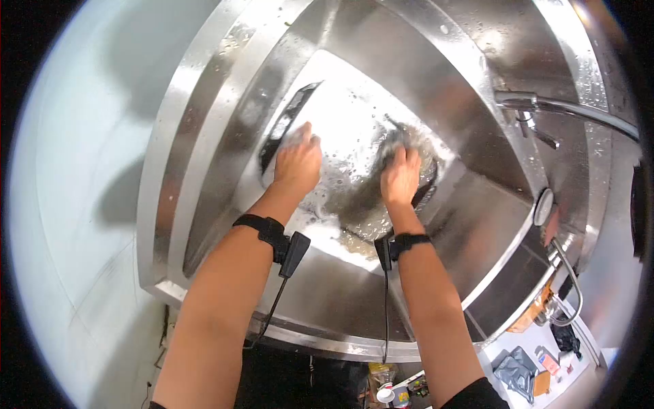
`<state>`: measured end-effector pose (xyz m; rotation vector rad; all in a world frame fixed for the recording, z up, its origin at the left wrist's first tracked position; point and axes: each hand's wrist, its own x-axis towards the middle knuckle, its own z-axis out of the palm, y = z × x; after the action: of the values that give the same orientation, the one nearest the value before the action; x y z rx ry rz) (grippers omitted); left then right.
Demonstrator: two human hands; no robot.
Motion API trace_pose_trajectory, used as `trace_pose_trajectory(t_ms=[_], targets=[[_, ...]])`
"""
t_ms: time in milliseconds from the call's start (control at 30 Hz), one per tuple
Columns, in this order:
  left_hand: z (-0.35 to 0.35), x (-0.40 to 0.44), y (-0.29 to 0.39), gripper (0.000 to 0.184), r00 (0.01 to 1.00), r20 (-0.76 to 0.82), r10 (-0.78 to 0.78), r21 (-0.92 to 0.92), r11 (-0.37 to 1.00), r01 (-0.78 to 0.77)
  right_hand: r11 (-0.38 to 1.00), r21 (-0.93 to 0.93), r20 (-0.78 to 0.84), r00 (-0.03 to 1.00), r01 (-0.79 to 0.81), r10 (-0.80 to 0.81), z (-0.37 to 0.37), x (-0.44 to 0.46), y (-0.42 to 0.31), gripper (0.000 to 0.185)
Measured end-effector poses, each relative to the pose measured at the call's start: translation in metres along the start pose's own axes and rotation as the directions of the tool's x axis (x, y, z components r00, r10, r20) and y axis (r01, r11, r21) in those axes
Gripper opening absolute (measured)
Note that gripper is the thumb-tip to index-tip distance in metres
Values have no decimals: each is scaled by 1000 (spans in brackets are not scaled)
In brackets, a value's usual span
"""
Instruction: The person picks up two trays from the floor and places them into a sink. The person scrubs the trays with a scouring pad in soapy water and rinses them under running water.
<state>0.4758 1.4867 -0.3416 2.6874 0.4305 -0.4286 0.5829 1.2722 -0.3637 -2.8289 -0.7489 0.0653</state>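
A dark-rimmed pan or tray [274,140] lies in foamy water [347,112] in the steel sink, mostly hidden by suds. Beside its left rim is my left hand [298,160], fingers curled and blurred; what they hold is unclear. On the right side of the foam, my right hand [400,178] closes around a dark grey, scourer-like item [390,144], which is smeared by motion. Murky brownish water shows around and below the right hand. Both wrists wear black straps with small black devices.
Steel walls of the sink [470,225] surround both hands. A chrome faucet [521,101] reaches in from the upper right. A pale wall [75,204] stands at the left. A white surface at the lower right bears a grey plastic bag [516,373] and small items.
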Motion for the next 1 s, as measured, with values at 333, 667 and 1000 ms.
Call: trace_pose_trajectory(t_ms=[333,667,1000], targets=[[-35,9,-3,36,817,221,-532,-317,753,576,738,675,-32,999,5,23,72,10,-169,38],[-18,-12,3,50,831,-107,-545,-316,811,491,832,478,-102,959,282,-266,67,-3,-159,43],[-11,-16,-19,40,873,110,-475,-227,843,487,553,530,133,582,642,-803,33,-96,-133,25]])
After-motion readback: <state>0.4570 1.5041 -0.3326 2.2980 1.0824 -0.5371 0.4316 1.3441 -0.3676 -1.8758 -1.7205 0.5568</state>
